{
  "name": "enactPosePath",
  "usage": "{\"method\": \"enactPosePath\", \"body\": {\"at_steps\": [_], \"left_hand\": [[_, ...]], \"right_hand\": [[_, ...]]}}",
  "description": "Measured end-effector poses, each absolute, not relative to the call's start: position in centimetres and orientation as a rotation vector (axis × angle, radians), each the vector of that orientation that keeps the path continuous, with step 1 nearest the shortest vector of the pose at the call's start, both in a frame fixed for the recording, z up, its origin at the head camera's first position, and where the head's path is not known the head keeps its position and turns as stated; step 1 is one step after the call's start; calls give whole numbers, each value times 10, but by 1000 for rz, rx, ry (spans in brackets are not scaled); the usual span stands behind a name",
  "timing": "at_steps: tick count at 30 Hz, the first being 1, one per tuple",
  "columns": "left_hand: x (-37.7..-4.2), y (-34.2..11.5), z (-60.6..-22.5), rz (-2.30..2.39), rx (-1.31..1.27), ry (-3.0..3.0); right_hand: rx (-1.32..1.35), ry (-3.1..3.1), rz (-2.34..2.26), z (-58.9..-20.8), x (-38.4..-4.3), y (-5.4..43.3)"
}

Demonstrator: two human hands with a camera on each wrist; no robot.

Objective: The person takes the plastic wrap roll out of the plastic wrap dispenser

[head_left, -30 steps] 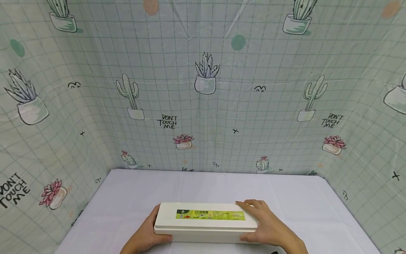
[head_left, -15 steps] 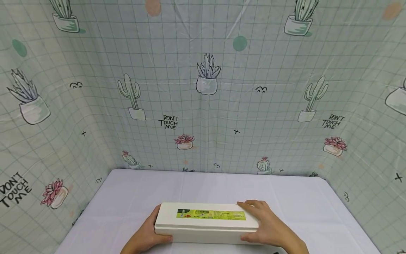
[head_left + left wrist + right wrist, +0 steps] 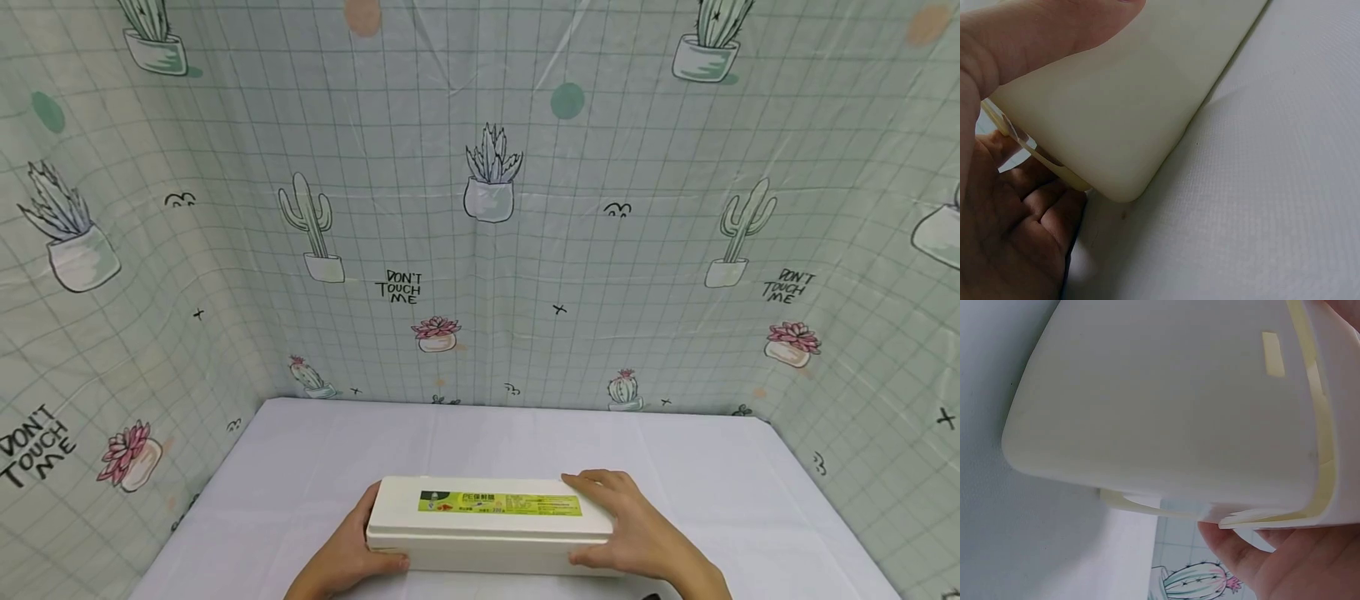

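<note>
Cactus-print sheeting (image 3: 525,258) around a white tabletop (image 3: 510,442)

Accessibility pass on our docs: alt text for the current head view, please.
A long white box with a yellow-green label on top is held at its two ends by a left hand and a right hand, low in the frame against a white table. Grid-patterned cloth printed with potted cacti lines the back and sides.

Booth-like space, room type unclear: cactus-print sheeting (image 3: 517,267) on three sides beyond the right hand (image 3: 633,533), white-covered table (image 3: 510,442) beneath.
</note>
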State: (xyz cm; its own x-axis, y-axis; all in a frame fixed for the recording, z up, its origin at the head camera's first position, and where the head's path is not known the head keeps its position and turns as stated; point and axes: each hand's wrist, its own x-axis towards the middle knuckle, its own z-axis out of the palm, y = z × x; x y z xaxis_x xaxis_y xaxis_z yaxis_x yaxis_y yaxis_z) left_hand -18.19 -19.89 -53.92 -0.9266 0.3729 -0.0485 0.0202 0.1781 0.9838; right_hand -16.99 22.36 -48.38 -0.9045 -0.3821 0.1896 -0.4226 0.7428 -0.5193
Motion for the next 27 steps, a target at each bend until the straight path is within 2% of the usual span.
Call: {"method": "enactPosePath", "body": {"at_steps": [27], "left_hand": [[-181, -201, -539, 1794, 409, 2200]], "right_hand": [[641, -2816, 855, -489, -170, 225]]}}
